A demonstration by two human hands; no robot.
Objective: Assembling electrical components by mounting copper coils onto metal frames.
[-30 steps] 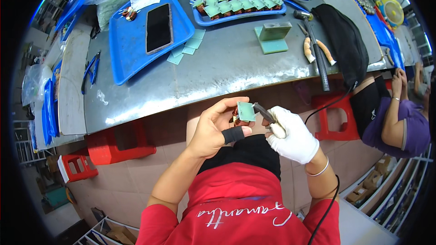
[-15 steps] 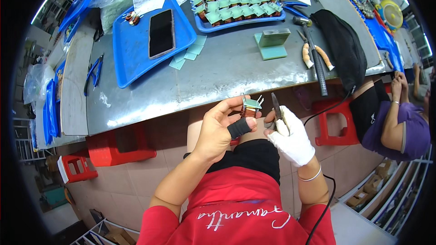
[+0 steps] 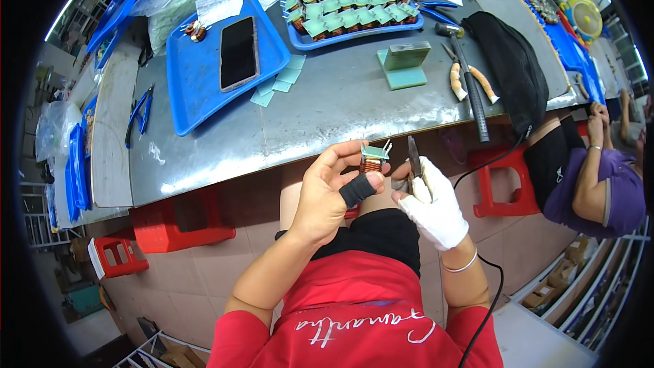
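At the far left of the metal table lie blue-handled pliers; beside them a blue tray carries a dark phone, and a few pale green sheets lie off its right edge. Further right a second tray of coil parts stands at the back, with a green block in front of it and a black bag towards the right end.

Below the table edge, the left hand, with a black sleeve on its thumb, is closed around a small copper-wound coil with a green cap and metal pins, held up over the lap. Just right of it the right hand, in a white glove, is clamped on a slim dark tool whose tip points up beside the coil, not touching it; a cord trails from that side, so it may be a powered iron or a trimmer, though the view is too small to be sure.

The step in hand looks like working on the coil's pins. The next move calls for bringing the tool tip onto one pin while the left hand holds the coil steady.
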